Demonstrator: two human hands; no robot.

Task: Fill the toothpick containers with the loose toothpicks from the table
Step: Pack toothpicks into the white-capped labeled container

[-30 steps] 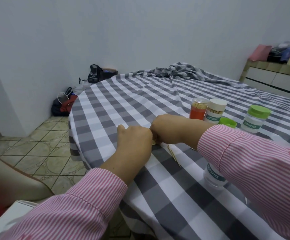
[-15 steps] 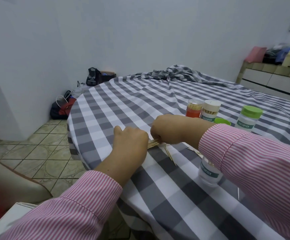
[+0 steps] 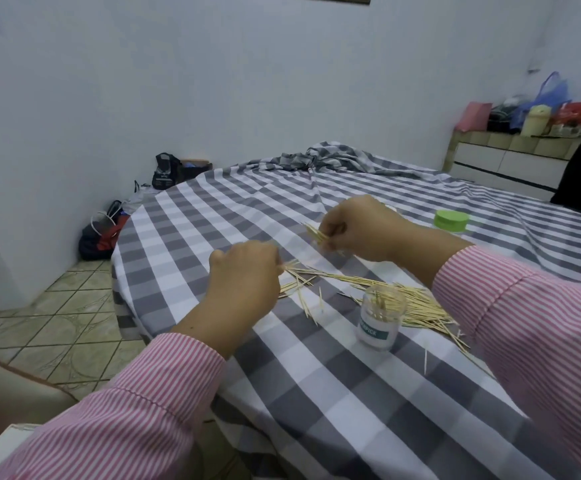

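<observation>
My left hand (image 3: 244,275) pinches a few toothpicks near the table's left edge. My right hand (image 3: 358,226) grips a lifted bundle (image 3: 318,233). The open container (image 3: 380,315) stands farther right beside the loose toothpicks (image 3: 417,306); I should align tips before lowering.

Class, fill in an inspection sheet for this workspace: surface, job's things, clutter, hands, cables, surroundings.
Surface: table under a grey-and-white checked cloth, bunched at the far end.
Job's things: open clear toothpick container upright, a few picks inside; loose toothpicks scattered around it; green lid further back.
Clutter: nothing seen.
Hands: left hand pinches toothpicks on the cloth; right hand holds a small bundle raised.
Cables: nothing seen.
Surroundings: bags on the tiled floor by the wall; cabinet with items on top.
</observation>
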